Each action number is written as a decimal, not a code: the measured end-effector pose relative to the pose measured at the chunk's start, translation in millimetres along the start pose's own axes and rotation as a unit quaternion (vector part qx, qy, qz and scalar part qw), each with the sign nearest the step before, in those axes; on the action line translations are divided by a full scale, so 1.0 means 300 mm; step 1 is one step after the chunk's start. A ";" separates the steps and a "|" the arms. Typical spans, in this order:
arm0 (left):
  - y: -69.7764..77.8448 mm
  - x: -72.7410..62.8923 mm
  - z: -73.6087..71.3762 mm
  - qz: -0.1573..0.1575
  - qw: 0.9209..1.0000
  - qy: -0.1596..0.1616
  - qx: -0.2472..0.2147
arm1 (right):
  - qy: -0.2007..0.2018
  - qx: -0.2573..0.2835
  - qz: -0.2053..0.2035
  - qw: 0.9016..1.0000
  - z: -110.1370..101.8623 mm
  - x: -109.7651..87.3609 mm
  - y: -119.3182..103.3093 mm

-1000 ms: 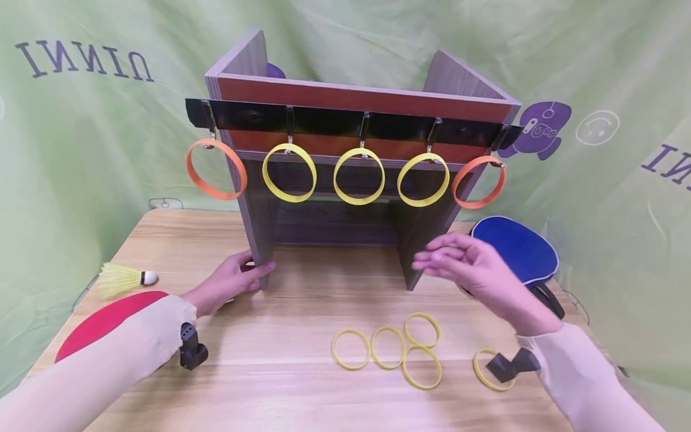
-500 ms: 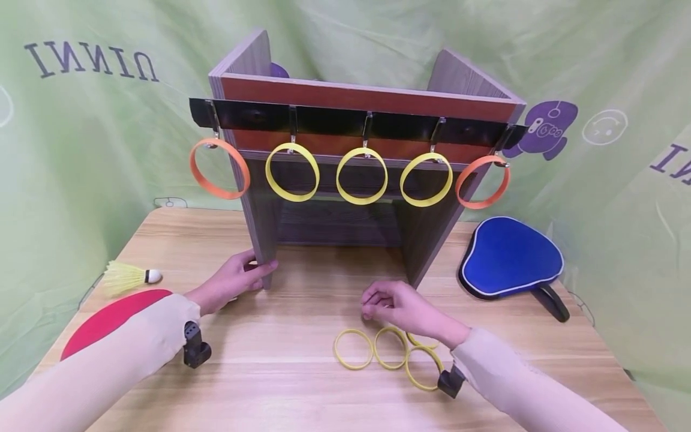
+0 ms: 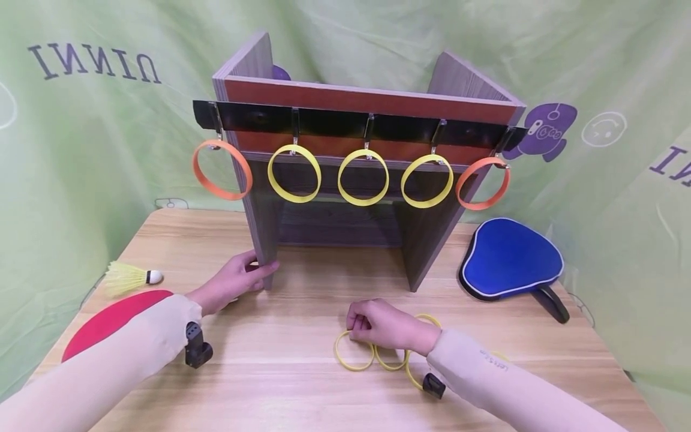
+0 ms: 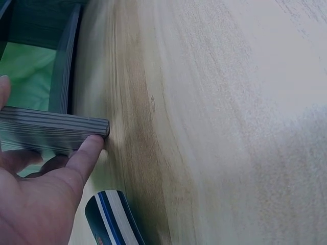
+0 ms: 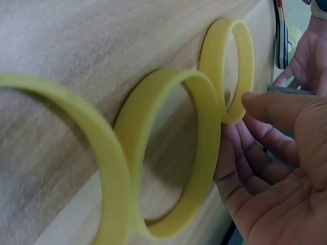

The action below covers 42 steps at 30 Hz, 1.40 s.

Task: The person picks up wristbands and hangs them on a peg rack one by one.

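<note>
In the head view, my left hand (image 3: 232, 282) grips the lower left side panel (image 3: 261, 240) of a grey wood-grain shelf. The left wrist view has the thumb on the panel's edge (image 4: 61, 122) and other fingers behind it. My right hand (image 3: 383, 324) is low over the table, pinching the rim of the leftmost yellow silicone wristband (image 3: 354, 369). From the right wrist, the thumb and fingers close on that wristband (image 5: 212, 51), which stays at the tabletop. Another wristband (image 5: 204, 132) lies beside it, touching it. Several more lie nearby, partly hidden by the right hand and sleeve.
A black strip (image 3: 335, 123) across the shelf front carries hooks with hanging yellow bands (image 3: 295, 200) and orange bands (image 3: 227, 196). A shuttlecock (image 3: 126, 277) and red paddle (image 3: 110, 321) lie left. At the right lies a blue paddle case (image 3: 510, 258).
My right hand has come from beside the shelf's right panel leftward and down to the yellow wristbands, and now pinches the leftmost one. The left hand keeps its grip on the panel.
</note>
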<state>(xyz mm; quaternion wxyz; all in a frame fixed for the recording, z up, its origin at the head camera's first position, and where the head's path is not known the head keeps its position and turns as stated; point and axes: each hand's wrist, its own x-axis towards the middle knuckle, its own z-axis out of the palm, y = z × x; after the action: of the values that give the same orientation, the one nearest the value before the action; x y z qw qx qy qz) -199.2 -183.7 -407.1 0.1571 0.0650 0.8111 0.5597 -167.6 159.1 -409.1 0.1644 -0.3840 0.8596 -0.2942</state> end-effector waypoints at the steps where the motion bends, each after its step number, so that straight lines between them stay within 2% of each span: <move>1: 0.000 -0.001 0.000 0.001 1.000 0.000 0.001 | 0.002 -0.010 -0.001 1.000 0.003 0.001 -0.003; 7: -0.004 0.000 -0.003 0.004 1.000 -0.004 0.003 | 0.007 -0.052 -0.004 0.999 0.009 0.006 -0.016; 14: -0.009 0.003 -0.004 0.009 1.000 -0.005 0.004 | -0.001 -0.040 0.013 0.999 -0.011 0.012 -0.031; 20: -0.008 0.004 -0.004 0.007 1.000 -0.007 0.002 | -0.005 -0.012 0.027 1.000 -0.037 0.015 -0.048; 26: -0.004 0.004 -0.003 0.002 1.000 -0.005 0.005 | -0.024 0.008 0.016 1.000 -0.054 0.018 -0.055; 29: -0.002 0.001 -0.003 0.002 1.000 -0.005 0.004 | -0.041 0.065 0.018 0.997 -0.060 0.019 -0.062; 31: -0.002 -0.001 -0.003 0.004 1.000 -0.005 0.003 | -0.052 0.124 0.031 0.990 -0.063 0.021 -0.070; 35: -0.005 0.000 -0.003 0.007 1.000 -0.003 0.003 | -0.063 0.242 0.066 0.966 -0.075 0.028 -0.094; 38: -0.009 0.003 -0.004 0.010 1.000 -0.003 0.002 | -0.063 0.304 0.076 0.948 -0.091 0.041 -0.122; 42: -0.012 0.004 -0.005 0.012 1.000 -0.001 -0.001 | -0.062 0.353 0.065 0.931 -0.120 0.063 -0.175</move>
<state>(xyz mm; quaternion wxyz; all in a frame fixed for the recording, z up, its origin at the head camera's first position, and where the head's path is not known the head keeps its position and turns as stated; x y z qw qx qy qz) -200.5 -186.0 -410.2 0.1515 0.0754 0.8097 0.5620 -168.6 130.5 -349.3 0.3608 -0.2622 0.7115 -0.5430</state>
